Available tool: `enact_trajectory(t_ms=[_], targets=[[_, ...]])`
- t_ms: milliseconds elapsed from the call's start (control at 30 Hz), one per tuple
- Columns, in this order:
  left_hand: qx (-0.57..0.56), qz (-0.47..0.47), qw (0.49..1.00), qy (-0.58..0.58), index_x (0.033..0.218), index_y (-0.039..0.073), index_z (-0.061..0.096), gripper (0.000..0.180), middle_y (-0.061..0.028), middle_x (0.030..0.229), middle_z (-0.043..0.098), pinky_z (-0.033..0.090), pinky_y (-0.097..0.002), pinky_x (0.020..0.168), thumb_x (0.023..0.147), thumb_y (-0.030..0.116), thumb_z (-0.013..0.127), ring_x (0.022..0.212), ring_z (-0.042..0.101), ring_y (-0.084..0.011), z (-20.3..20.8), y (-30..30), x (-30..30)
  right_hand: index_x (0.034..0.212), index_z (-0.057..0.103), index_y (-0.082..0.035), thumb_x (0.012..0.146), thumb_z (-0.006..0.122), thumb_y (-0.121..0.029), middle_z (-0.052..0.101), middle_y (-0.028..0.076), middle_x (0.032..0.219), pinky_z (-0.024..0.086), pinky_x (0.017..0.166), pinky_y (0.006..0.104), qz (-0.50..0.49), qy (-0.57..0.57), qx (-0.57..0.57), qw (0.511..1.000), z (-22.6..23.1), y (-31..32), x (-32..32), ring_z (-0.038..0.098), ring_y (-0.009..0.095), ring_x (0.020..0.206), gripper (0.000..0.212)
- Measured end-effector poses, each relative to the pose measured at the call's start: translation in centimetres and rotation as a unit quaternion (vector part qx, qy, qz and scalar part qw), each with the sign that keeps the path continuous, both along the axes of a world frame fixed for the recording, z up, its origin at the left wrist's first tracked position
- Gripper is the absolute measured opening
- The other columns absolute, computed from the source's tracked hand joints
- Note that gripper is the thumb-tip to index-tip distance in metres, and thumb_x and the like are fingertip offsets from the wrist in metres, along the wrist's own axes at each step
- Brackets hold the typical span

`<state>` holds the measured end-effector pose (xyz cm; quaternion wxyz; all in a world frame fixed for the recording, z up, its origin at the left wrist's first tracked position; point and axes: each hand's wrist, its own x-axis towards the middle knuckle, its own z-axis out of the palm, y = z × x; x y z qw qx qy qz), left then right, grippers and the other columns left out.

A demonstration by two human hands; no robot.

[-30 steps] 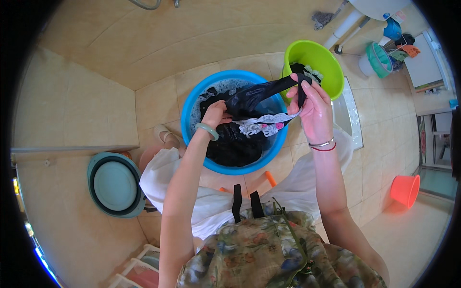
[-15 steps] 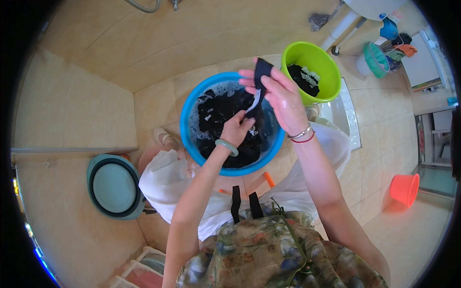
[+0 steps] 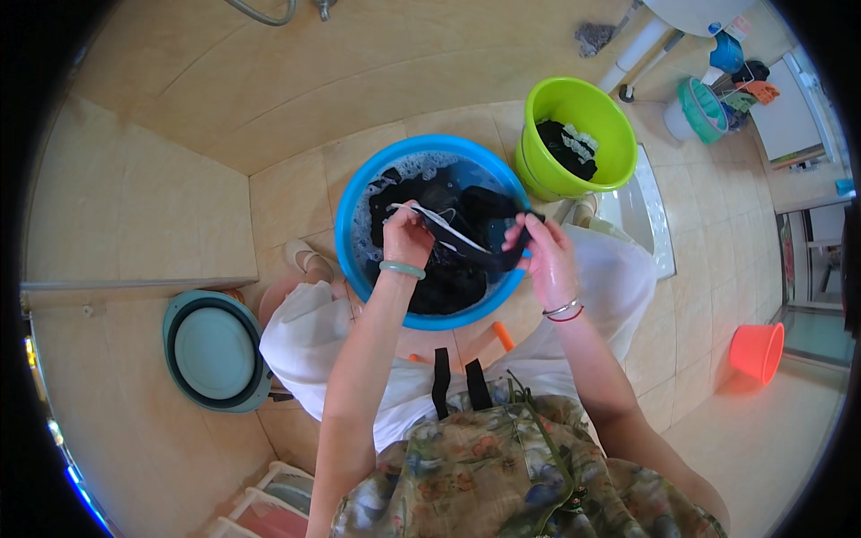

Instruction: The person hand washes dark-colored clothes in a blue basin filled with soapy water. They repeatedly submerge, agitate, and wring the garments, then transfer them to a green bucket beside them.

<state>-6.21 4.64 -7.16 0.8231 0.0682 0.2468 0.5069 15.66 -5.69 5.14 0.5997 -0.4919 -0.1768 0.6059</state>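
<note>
A wet black cloth piece with a white strip is stretched in a loop above the blue basin. My left hand pinches its left end by the white edge. At its other end, my right hand grips the black part between thumb and fingers, over the basin's right rim. Below, dark clothes soak in sudsy water. The cloth's exact kind cannot be made out, and part of the soaking clothes is hidden behind it.
Beyond the basin at right, a lime-green bucket holds dark clothing with white ruffles. A white tray lies beside it on the tiles. A grey-blue collapsible basin is at left, an orange-red bucket far right.
The cloth has come down from a raised, upright hold and now spans sideways between my hands. My right hand moved down; my left moved slightly left.
</note>
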Motion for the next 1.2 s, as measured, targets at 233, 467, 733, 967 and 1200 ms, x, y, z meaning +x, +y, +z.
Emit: enact_trajectory(t_ms=[233,467,733,967,1200], targets=[[-0.013,-0.009,0.999,0.047,0.089,0.011,0.060,0.008,-0.0001,0.088,0.062,0.048,-0.0288,0.081,0.084,0.016,0.064,0.085,0.060,-0.0162,9.7,-0.6,6.2,0.097,0.063,0.001,0.087,0.065,-0.042,0.068,0.019,0.087,0.054,0.068,0.0370,0.137,-0.349,-0.238,0.896,-13.4,-0.8,2.4,0.067,0.031,0.078,0.044],[0.053,-0.092,0.992,0.066,0.113,0.014,0.054,0.029,-0.0056,0.105,0.064,0.050,-0.0316,0.081,0.087,0.006,0.063,0.096,0.062,-0.0172,13.7,-1.6,5.2,0.109,0.061,0.002,0.086,0.064,-0.040,0.065,0.024,0.103,0.050,0.085,0.0418,0.060,-0.550,-0.030,0.833,-12.2,3.2,0.3,0.063,0.037,0.098,0.048],[0.119,-0.085,0.986,0.084,0.137,0.012,0.040,0.055,-0.0104,0.123,0.057,0.046,-0.0340,0.096,0.087,0.005,0.061,0.115,0.055,-0.0220,15.1,-1.0,2.9,0.107,0.060,-0.001,0.092,0.051,-0.025,0.061,0.005,0.083,0.049,0.069,0.0289,0.022,-0.221,-0.104,0.969,-14.0,6.9,0.1,0.058,0.015,0.072,0.029],[0.270,-0.204,0.772,0.538,0.143,0.012,0.038,0.084,-0.0114,0.137,0.046,0.036,-0.0353,0.106,0.072,0.014,0.083,0.124,0.047,-0.0244,4.5,-1.2,2.1,0.098,0.059,-0.007,0.097,0.047,-0.026,0.065,0.007,0.090,0.054,0.068,0.0318,-0.032,0.088,-0.060,0.994,-8.0,6.2,0.7,0.065,0.018,0.081,0.023],[0.134,-0.270,0.791,0.533,0.113,-0.002,0.065,0.040,-0.0060,0.104,0.068,0.046,-0.0273,0.089,0.084,0.026,0.070,0.093,0.060,-0.0128,-3.3,-2.1,1.0,0.101,0.063,-0.006,0.094,0.056,-0.021,0.067,0.008,0.098,0.053,0.081,0.0316,0.001,0.247,-0.086,0.965,-6.2,7.7,0.0,0.064,0.018,0.087,0.018]])
